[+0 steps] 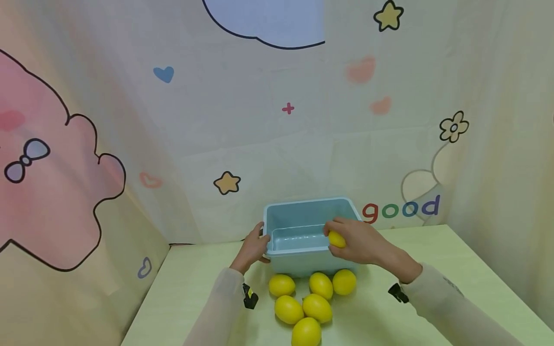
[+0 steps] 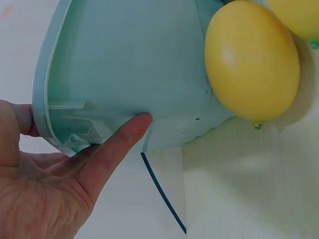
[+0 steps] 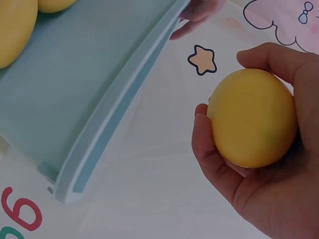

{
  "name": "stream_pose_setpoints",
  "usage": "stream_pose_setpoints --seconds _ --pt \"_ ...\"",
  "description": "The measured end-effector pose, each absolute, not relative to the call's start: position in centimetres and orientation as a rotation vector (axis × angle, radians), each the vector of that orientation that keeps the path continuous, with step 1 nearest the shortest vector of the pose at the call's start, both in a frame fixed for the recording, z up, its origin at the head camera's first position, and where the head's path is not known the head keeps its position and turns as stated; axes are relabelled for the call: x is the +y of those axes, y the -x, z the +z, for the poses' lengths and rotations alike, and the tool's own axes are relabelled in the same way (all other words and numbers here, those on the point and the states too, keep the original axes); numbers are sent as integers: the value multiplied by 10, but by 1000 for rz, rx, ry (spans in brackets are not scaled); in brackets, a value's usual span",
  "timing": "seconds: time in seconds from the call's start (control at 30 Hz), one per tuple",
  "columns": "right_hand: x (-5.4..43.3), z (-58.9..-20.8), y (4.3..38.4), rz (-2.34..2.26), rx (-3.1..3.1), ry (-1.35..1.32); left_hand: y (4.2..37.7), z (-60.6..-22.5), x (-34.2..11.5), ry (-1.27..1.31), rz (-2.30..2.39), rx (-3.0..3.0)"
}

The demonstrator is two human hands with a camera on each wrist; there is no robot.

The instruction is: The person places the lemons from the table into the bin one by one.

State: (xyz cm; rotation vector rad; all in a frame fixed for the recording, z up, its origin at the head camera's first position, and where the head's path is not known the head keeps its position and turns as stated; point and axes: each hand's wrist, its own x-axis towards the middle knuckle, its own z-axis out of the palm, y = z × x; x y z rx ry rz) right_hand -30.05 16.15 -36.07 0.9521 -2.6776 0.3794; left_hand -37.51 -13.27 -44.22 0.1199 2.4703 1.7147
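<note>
R. hand (image 1: pixel 361 242) is holding one lemon (image 1: pixel 337 239) in a curled grip in the lower centre-right of the frame, near the light-blue bin (image 1: pixel 298 264), whose left edge the L. hand (image 1: pixel 251 246) is gripping. Another 6 lemons (image 1: pixel 317 308) are lying on the surface (image 1: pixel 195 288) at btm. centre, i.e. outside the bin. No lemon is showing in the visible part of the bin's inside, so the work is prob. being at an early stage.

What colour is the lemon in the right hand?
Yellow; the lemon shows best in the right wrist view, held by the right hand.
</note>
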Motion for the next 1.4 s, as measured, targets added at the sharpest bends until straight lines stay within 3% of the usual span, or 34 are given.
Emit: stream_pose_setpoints --seconds 1.4 --pt "127 -306 377 407 -2858 -871 377 -445 -134 -134 1711 2471"
